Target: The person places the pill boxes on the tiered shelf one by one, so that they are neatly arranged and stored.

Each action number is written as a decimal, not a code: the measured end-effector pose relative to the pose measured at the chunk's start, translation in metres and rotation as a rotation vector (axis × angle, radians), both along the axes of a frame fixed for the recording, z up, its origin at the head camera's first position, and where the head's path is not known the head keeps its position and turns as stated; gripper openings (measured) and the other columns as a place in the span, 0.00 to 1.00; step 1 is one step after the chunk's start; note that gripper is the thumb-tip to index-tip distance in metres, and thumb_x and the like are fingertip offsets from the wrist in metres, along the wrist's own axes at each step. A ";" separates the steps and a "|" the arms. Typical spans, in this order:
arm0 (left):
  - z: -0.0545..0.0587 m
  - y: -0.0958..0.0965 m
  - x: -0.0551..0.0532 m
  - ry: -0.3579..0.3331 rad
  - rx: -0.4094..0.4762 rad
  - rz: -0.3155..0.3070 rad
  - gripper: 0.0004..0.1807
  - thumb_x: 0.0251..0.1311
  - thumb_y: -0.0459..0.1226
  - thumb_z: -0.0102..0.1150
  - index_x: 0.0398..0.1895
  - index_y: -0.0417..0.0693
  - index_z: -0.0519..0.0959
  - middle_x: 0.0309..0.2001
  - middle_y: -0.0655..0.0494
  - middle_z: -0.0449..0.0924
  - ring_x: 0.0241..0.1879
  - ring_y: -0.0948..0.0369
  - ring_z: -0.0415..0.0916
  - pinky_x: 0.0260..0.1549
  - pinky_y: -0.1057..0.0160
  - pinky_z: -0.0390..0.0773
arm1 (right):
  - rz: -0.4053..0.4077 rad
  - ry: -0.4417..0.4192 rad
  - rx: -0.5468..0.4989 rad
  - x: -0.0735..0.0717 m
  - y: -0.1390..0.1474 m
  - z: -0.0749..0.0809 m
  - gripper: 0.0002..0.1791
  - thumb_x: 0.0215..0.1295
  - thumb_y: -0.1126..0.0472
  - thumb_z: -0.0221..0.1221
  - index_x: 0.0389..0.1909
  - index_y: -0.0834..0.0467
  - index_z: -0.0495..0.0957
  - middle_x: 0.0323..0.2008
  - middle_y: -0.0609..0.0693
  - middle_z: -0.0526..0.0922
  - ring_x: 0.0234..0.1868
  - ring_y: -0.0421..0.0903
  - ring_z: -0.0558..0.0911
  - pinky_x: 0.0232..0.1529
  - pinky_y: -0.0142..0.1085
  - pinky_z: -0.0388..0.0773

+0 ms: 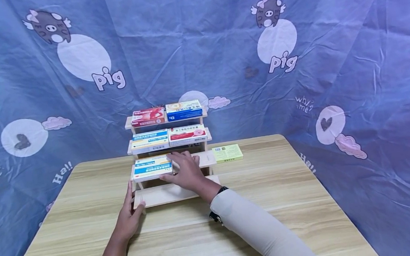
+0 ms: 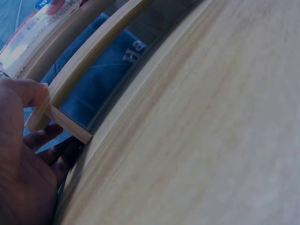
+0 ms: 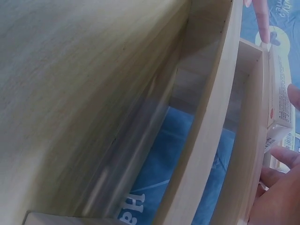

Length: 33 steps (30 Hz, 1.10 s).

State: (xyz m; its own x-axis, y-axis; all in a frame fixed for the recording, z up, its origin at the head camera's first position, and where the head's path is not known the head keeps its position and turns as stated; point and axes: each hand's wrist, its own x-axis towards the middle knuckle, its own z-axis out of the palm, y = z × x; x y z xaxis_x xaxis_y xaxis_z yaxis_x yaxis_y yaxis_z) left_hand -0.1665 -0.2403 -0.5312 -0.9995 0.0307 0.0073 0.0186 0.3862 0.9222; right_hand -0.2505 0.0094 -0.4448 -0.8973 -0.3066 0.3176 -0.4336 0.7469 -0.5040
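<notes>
A stepped wooden display rack (image 1: 163,194) stands on the table. My right hand (image 1: 187,173) pinches the right end of a blue, white and yellow medicine box (image 1: 151,169), which lies on the second step from the bottom, at its left. In the right wrist view the fingertips (image 3: 294,96) are at the end of this white-sided box (image 3: 280,89). My left hand (image 1: 126,220) grips the left end of the rack's lowest step. The left wrist view shows its thumb (image 2: 33,91) over the board's end and the other fingers behind and below.
Higher up, a similar blue-yellow box (image 1: 150,140) sits beside a red-white box (image 1: 187,134). On top are a red box (image 1: 147,117) and a blue-white box (image 1: 184,110). A green box (image 1: 227,153) lies right of the rack. Blue printed cloth (image 1: 196,42) hangs behind the table (image 1: 271,204).
</notes>
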 end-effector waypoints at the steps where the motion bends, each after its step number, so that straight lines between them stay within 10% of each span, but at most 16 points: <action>1: 0.000 0.000 0.000 -0.002 0.002 0.001 0.50 0.86 0.38 0.48 0.90 0.73 0.25 0.87 0.28 0.44 0.84 0.27 0.52 0.80 0.29 0.55 | -0.002 -0.006 -0.004 0.001 0.001 0.001 0.47 0.62 0.30 0.74 0.78 0.46 0.76 0.78 0.51 0.77 0.67 0.48 0.76 0.63 0.50 0.64; 33: 0.006 0.002 0.001 -0.054 -0.006 0.009 0.52 0.85 0.39 0.51 0.87 0.81 0.23 0.88 0.30 0.43 0.86 0.29 0.47 0.81 0.28 0.50 | 0.022 0.016 -0.188 0.018 0.057 -0.001 0.38 0.60 0.42 0.80 0.68 0.53 0.85 0.79 0.51 0.76 0.74 0.57 0.72 0.67 0.64 0.55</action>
